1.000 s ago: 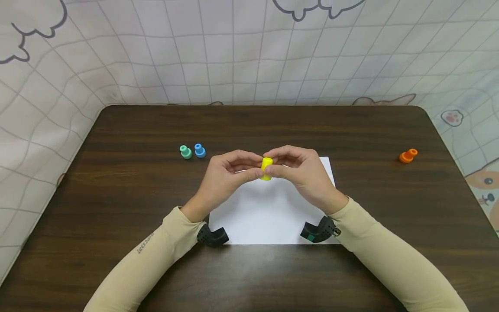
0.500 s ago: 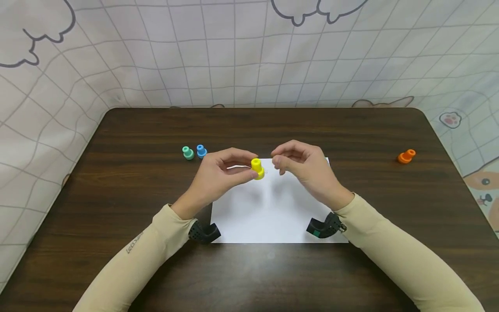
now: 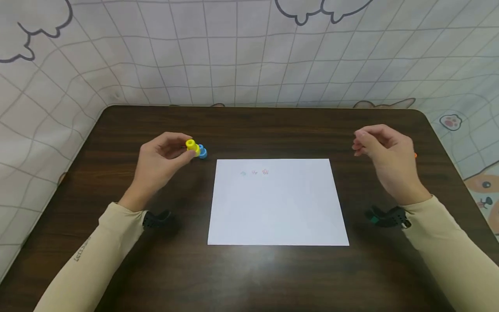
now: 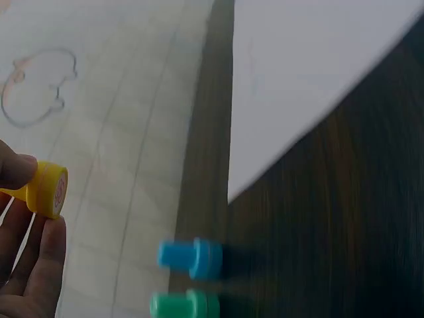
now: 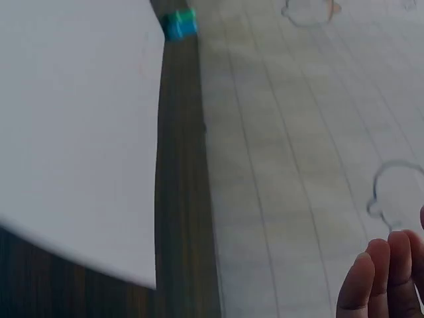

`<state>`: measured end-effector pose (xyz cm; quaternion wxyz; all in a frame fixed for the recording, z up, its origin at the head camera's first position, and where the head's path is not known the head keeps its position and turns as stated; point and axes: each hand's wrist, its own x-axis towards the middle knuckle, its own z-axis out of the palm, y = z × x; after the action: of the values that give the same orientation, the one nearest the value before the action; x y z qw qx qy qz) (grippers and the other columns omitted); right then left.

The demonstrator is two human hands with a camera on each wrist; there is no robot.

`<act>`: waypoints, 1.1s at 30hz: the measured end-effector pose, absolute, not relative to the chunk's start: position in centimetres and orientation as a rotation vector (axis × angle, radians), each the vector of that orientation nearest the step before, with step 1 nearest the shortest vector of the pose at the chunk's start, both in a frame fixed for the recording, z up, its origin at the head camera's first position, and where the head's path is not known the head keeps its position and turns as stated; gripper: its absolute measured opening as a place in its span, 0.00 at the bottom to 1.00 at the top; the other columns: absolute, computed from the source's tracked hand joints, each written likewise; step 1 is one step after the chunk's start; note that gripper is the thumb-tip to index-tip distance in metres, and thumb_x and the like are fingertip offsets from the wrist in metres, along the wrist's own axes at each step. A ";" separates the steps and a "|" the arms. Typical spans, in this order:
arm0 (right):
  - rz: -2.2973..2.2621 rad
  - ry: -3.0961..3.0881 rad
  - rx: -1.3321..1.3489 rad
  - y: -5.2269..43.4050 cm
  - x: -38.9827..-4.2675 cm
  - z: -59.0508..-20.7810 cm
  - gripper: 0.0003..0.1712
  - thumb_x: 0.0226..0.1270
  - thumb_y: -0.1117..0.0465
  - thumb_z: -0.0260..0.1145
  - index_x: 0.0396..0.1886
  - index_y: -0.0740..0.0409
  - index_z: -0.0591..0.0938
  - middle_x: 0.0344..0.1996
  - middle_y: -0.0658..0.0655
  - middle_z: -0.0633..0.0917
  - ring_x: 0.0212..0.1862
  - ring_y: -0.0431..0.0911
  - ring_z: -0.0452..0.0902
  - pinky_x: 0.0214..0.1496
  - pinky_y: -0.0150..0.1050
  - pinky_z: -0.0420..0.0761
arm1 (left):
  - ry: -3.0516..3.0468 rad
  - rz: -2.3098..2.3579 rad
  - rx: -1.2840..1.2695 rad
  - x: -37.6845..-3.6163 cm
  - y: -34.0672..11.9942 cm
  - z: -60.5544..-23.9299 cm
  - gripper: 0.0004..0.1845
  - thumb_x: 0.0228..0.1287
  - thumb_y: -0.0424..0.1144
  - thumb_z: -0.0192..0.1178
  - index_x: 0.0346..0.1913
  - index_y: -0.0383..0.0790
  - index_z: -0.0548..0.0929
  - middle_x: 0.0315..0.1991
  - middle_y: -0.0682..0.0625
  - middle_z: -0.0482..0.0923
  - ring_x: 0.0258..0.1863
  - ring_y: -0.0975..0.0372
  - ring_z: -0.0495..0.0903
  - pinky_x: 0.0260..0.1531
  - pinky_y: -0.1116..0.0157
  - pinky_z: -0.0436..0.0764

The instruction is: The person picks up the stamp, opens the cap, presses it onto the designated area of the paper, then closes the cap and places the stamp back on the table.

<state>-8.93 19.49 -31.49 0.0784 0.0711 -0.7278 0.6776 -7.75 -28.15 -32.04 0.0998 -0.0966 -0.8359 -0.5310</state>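
Head view: left hand (image 3: 163,160) pinches the yellow stamp (image 3: 192,146) just above the blue stamp (image 3: 202,151), at about 10 o'clock from the white paper (image 3: 277,203).
Thumb and fingertips curl round the yellow stamp; to set it down well, I judge it should lower upright beside the blue one without knocking it. Right hand (image 3: 386,156) hangs loosely curled and holds nothing, at 2 o'clock from the paper, covering all but a sliver of the orange stamp. Half a second ago both hands met over the paper's far edge; now they have drawn apart. Left wrist view: fingers (image 4: 33,258) hold the yellow stamp (image 4: 46,190), with the blue stamp (image 4: 189,257) and green stamp (image 4: 185,306) below. Right wrist view: only the fingertips (image 5: 374,281) show, close together.
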 end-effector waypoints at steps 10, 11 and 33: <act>1.881 -2.153 -0.026 27.7 -9.0 -32.6 0.15 0.71 0.64 0.70 0.54 0.64 0.84 0.36 0.47 0.89 0.37 0.38 0.84 0.41 0.22 0.83 | -2.533 -1.343 -0.056 -8.9 -32.9 -34.2 0.17 0.64 0.37 0.73 0.54 0.38 0.85 0.48 0.61 0.84 0.45 0.77 0.84 0.48 0.86 0.81; 1.821 -2.184 -0.067 28.3 -9.0 -32.8 0.14 0.71 0.64 0.70 0.54 0.62 0.84 0.37 0.45 0.88 0.37 0.37 0.84 0.41 0.21 0.82 | -2.543 -1.331 -0.047 -9.0 -33.1 -34.4 0.17 0.64 0.37 0.73 0.54 0.38 0.85 0.48 0.60 0.84 0.45 0.77 0.84 0.48 0.86 0.81; 1.466 -2.379 -0.453 32.6 -9.5 -37.0 0.21 0.67 0.62 0.74 0.59 0.53 0.86 0.41 0.30 0.85 0.45 0.26 0.80 0.44 0.12 0.77 | -2.880 -1.063 0.098 -10.3 -34.2 -35.5 0.20 0.69 0.45 0.69 0.57 0.37 0.82 0.56 0.36 0.85 0.53 0.45 0.86 0.36 0.90 0.72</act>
<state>-9.52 32.56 -36.95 0.1549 -0.1582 -0.8301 0.5117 -10.34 -34.25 -35.50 0.0351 0.0319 -0.9371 -0.3458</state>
